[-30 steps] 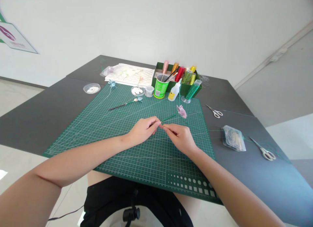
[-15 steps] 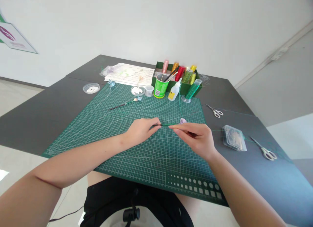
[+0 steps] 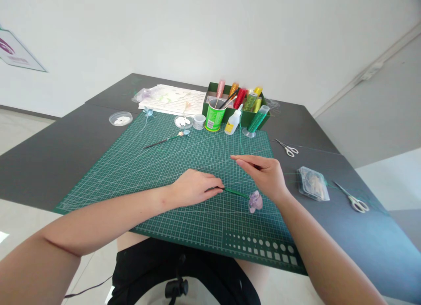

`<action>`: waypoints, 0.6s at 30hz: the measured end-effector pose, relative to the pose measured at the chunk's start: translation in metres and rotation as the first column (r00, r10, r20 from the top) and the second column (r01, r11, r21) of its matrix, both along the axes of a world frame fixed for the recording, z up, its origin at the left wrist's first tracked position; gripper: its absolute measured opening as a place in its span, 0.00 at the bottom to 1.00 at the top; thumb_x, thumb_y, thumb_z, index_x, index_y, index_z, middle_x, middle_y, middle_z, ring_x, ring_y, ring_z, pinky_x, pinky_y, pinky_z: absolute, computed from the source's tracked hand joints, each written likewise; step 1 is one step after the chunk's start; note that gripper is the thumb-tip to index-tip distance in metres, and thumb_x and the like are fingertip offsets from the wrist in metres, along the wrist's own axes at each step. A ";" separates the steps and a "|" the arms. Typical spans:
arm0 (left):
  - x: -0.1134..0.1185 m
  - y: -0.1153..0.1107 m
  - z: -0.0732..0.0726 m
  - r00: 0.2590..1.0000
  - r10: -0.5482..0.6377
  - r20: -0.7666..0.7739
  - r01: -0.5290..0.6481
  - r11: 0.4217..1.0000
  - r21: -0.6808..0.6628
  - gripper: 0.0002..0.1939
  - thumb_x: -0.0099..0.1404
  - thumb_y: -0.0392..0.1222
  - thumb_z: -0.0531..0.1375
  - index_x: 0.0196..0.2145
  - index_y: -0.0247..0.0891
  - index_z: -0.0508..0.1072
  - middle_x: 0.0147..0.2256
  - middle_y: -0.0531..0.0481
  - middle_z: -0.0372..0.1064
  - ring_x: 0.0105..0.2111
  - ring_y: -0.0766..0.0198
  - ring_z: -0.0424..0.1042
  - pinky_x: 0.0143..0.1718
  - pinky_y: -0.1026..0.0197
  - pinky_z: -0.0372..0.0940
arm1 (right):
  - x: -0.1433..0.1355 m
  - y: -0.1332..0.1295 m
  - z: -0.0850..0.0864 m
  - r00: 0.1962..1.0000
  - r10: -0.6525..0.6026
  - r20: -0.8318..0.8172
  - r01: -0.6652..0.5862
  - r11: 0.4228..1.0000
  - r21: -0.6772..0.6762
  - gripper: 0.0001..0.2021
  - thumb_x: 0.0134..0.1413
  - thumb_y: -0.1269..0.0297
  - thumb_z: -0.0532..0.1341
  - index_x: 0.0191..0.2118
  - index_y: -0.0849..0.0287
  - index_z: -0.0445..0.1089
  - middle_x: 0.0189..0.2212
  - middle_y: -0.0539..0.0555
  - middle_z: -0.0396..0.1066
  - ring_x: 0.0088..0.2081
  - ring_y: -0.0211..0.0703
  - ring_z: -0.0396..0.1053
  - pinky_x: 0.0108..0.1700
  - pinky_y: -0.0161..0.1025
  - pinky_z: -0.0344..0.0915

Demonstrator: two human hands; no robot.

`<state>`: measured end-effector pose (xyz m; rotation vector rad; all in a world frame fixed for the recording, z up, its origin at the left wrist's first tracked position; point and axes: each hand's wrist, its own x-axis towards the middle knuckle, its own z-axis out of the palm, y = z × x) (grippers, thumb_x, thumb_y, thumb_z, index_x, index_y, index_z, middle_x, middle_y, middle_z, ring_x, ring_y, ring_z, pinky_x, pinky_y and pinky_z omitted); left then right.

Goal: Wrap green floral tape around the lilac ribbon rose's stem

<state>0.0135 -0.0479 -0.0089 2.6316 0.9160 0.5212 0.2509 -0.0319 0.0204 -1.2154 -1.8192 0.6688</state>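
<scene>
My left hand [image 3: 200, 187] is closed on the dark end of a thin stem [image 3: 235, 192], above the green cutting mat [image 3: 197, 221]. The stem's green part points right and carries a pale purple flower [image 3: 255, 201]. My right hand [image 3: 259, 169] is apart from the stem, farther from me, its thumb and fingertips pinched together. Whatever lies in that pinch is too small to make out. A fine green thread [image 3: 241, 140] hangs by the glue bottle and runs down towards my right hand.
Behind the mat's middle stand a green can [image 3: 215, 116], a glue bottle [image 3: 233, 122], a green thread spool [image 3: 258, 120] and a box [image 3: 230, 114] of coloured spools. Scissors [image 3: 287, 147], more scissors [image 3: 353, 200] and a clear case [image 3: 313, 183] lie right. Another flower stem [image 3: 164, 140] lies left.
My left hand has moved right and nearer to me with the stem, which now tilts down to the right. My right hand has left the stem and risen away; the flower now shows fully.
</scene>
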 end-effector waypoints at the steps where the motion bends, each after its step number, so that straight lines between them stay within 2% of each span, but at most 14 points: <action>1: 0.000 0.000 0.000 1.000 -0.006 0.019 0.006 1.000 0.010 0.09 0.76 0.44 0.59 0.44 0.43 0.80 0.39 0.56 0.82 0.37 0.64 0.80 0.30 0.64 0.64 | 0.001 0.002 -0.002 1.000 -0.010 0.003 0.010 1.000 -0.008 0.11 0.61 0.57 0.66 0.42 0.53 0.85 0.40 0.55 0.83 0.40 0.52 0.80 0.34 0.42 0.75; 9: -0.003 0.003 -0.001 0.989 -0.024 0.147 0.011 0.996 0.087 0.09 0.75 0.45 0.60 0.44 0.43 0.82 0.40 0.56 0.83 0.38 0.64 0.81 0.37 0.64 0.67 | 0.007 0.013 -0.012 1.000 -0.001 -0.013 0.001 0.999 -0.047 0.12 0.61 0.56 0.66 0.42 0.54 0.85 0.41 0.56 0.83 0.41 0.53 0.80 0.38 0.44 0.75; 18: -0.002 -0.001 0.007 0.953 -0.040 0.300 -0.008 0.988 0.156 0.10 0.75 0.44 0.60 0.43 0.40 0.82 0.40 0.54 0.83 0.40 0.64 0.81 0.40 0.64 0.70 | 0.010 0.020 -0.020 0.999 0.036 -0.019 -0.037 0.996 -0.085 0.12 0.60 0.55 0.66 0.42 0.53 0.85 0.39 0.56 0.83 0.41 0.52 0.80 0.39 0.44 0.76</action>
